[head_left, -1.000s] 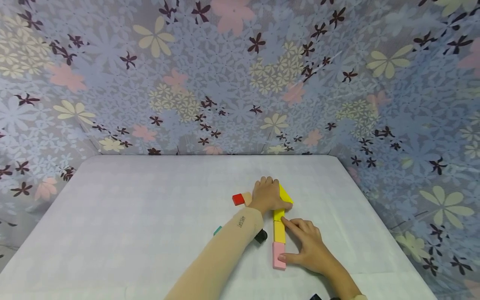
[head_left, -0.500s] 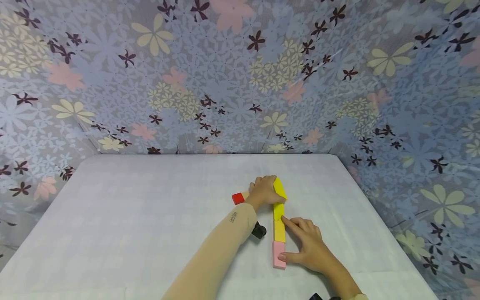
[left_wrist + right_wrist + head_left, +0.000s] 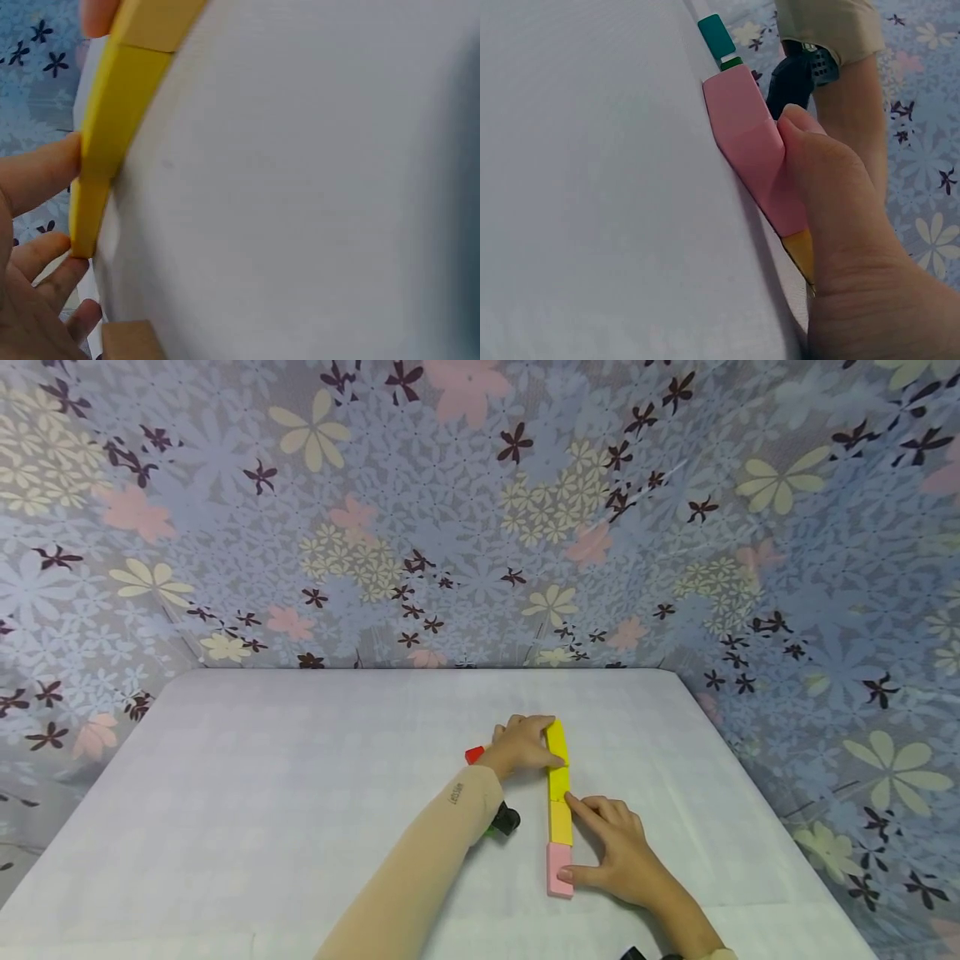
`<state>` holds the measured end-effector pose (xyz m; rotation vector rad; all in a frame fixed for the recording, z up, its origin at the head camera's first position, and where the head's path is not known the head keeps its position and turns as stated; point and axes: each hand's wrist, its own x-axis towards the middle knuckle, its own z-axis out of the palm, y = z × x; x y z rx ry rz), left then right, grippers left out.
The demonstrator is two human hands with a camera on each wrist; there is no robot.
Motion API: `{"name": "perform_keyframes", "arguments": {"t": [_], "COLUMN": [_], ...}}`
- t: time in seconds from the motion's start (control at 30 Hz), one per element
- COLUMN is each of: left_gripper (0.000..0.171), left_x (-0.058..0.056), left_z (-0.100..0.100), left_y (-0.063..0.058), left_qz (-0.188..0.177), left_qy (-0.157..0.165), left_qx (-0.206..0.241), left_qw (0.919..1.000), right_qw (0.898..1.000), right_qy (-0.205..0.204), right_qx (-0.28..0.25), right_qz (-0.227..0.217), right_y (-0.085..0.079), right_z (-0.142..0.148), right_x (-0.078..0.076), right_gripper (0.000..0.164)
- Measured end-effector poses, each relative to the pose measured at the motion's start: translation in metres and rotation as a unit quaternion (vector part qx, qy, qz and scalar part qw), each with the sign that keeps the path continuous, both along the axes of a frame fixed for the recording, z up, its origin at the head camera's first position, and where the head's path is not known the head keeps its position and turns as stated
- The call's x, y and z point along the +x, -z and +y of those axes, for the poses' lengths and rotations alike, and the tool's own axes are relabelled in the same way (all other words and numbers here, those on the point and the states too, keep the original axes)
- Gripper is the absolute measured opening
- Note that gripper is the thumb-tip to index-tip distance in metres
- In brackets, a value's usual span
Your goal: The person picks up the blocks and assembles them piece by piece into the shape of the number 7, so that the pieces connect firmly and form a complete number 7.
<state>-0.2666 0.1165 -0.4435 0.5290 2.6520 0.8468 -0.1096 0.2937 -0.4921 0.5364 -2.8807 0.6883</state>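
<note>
A straight row of blocks runs away from me in the head view: a pink block (image 3: 558, 870) nearest, an amber block (image 3: 560, 823), then a yellow block (image 3: 558, 783) and another yellow block (image 3: 557, 742) at the far end. My left hand (image 3: 519, 746) pinches that farthest block lengthwise, fingers at its far end and thumb near the joint, as the left wrist view also shows. On the row's right side my right hand (image 3: 617, 845) rests with thumb against the pink block and index fingertip by the joint of the amber and yellow blocks.
Left of the row lies a red block (image 3: 474, 755), partly behind my left hand. A tan block (image 3: 133, 342) shows in the left wrist view. Teal (image 3: 717, 36) and green (image 3: 732, 64) blocks appear in the right wrist view. A patterned cloth (image 3: 465, 527) hangs behind the table.
The far yellow block has turned and shifted left with my left hand, from slanting off the row to lying in line with it. My right hand has stayed in place.
</note>
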Motion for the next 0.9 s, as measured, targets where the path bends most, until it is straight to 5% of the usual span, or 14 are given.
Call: {"name": "perform_keyframes", "arguments": {"t": [0.4, 0.9], "left_gripper": [0.076, 0.076], "left_x": [0.0049, 0.0036], "left_z": [-0.007, -0.0095], "left_y": [0.0002, 0.0025], "left_qz": [0.021, -0.024], "left_qy": [0.005, -0.007], "left_qx": [0.002, 0.029], "left_qw": [0.9998, 0.9993], "right_qw": [1.0, 1.0], "right_qy": [-0.001, 0.001], "right_qx": [-0.003, 0.004], "right_qz": [0.006, 0.006], "right_y": [0.0013, 0.002], "right_z": [0.0009, 0.0018], "right_x": [-0.0004, 0.0004], "right_gripper": [0.102, 0.103]}}
